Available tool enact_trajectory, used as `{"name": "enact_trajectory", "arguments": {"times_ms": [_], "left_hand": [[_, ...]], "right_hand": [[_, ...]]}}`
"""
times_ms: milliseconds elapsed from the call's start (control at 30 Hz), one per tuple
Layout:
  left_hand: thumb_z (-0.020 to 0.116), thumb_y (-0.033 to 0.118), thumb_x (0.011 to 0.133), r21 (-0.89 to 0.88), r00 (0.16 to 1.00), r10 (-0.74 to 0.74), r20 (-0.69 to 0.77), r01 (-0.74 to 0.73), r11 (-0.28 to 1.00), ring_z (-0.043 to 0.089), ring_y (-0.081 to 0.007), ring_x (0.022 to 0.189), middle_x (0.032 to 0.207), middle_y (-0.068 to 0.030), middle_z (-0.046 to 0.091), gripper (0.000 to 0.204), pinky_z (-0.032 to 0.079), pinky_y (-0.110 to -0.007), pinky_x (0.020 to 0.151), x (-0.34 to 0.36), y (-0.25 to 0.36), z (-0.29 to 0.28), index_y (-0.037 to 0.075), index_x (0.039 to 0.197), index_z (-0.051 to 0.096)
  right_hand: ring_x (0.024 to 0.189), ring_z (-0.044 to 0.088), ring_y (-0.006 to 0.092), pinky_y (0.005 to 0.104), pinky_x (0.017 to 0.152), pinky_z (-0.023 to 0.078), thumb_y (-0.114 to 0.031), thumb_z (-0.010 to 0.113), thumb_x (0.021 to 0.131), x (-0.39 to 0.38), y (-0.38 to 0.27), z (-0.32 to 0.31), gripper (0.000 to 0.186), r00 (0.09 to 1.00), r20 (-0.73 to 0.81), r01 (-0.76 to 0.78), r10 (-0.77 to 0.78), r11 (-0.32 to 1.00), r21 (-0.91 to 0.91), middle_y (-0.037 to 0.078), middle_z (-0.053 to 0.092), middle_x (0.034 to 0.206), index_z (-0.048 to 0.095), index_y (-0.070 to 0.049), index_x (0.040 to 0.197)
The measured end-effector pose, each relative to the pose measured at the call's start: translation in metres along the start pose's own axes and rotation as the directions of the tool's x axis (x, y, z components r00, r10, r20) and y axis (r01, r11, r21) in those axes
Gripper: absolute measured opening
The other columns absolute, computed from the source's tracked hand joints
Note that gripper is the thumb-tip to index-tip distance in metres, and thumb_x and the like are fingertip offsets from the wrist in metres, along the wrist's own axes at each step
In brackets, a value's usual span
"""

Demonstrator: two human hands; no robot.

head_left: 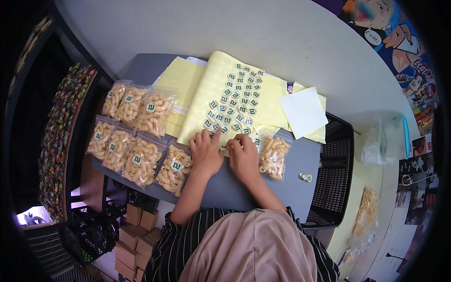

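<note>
A pale yellow backing sheet [197, 115] lies on the grey table, covered with rows of round green-and-white stickers [229, 112]. My left hand [206, 152] rests flat on its near edge with the fingers stretched out, the index finger among the lowest stickers. Beside it, my right hand [243, 157] is closed in a pinch at the same edge; whatever sits between its fingertips is hidden. Just right of that hand lies a clear bag of curved pasta [274, 157], on which I see no sticker. Several similar pasta bags [143, 162], with round stickers on their fronts, stand grouped at the left.
More yellow sheets [181, 77] and a white square sheet [303, 113] lie behind. Two small round pieces [305, 176] sit near the table's right edge. Beyond it stands a black plastic basket [336, 164]. Cardboard boxes [134, 239] are stacked below left. A wall borders the far side.
</note>
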State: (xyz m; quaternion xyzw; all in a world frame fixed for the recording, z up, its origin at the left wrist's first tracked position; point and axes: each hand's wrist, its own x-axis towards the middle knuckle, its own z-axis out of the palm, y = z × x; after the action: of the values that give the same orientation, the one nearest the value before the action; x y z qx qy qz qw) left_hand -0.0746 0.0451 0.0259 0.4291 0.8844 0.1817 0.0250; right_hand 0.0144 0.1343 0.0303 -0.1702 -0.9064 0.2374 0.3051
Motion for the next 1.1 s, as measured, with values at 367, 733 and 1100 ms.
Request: {"name": "enact_trajectory", "arguments": {"times_ms": [367, 733, 1100], "left_hand": [[0.062, 0.018, 0.073, -0.009, 0.999, -0.028, -0.017, 0.028, 1.000, 0.035, -0.0285, 0.102, 0.108, -0.0131, 0.039, 0.064, 0.023, -0.041, 0.091, 0.004, 0.006, -0.003, 0.010, 0.130, 0.034], [0.061, 0.025, 0.075, -0.413, 0.981, 0.195, -0.003, -0.179, 0.893, 0.044, -0.0321, 0.097, 0.105, -0.0169, 0.043, 0.058, 0.034, -0.044, 0.082, -0.015, 0.075, 0.022, 0.001, 0.122, 0.037], [0.065, 0.020, 0.077, -0.867, 0.951, 0.247, 0.184, 0.038, 0.497, 0.045, -0.0237, 0.110, 0.117, -0.0180, 0.045, 0.069, 0.039, -0.034, 0.090, -0.023, 0.089, 0.036, -0.003, 0.128, 0.024]], "right_hand": [[0.088, 0.049, 0.0277, 0.0329, 0.080, 0.039, -0.005, 0.055, 0.078, 0.007, 0.029, -0.082, 0.009, 0.971, -0.020, -0.217, 0.237, 0.918, 0.331, 0.014, 0.048, 0.090, 0.051, 0.000, 0.083], [0.093, 0.051, 0.0283, 0.0347, 0.081, 0.042, -0.006, 0.056, 0.078, -0.028, 0.072, -0.130, 0.013, 0.912, 0.143, -0.403, 0.385, 0.905, 0.137, 0.014, 0.048, 0.096, 0.051, 0.001, 0.088], [0.098, 0.052, 0.0261, 0.0321, 0.073, 0.050, -0.004, 0.069, 0.069, -0.075, 0.059, -0.102, 0.080, 0.775, 0.054, -0.518, 0.630, 0.584, 0.626, 0.019, 0.024, 0.131, 0.015, -0.005, 0.129]]}}
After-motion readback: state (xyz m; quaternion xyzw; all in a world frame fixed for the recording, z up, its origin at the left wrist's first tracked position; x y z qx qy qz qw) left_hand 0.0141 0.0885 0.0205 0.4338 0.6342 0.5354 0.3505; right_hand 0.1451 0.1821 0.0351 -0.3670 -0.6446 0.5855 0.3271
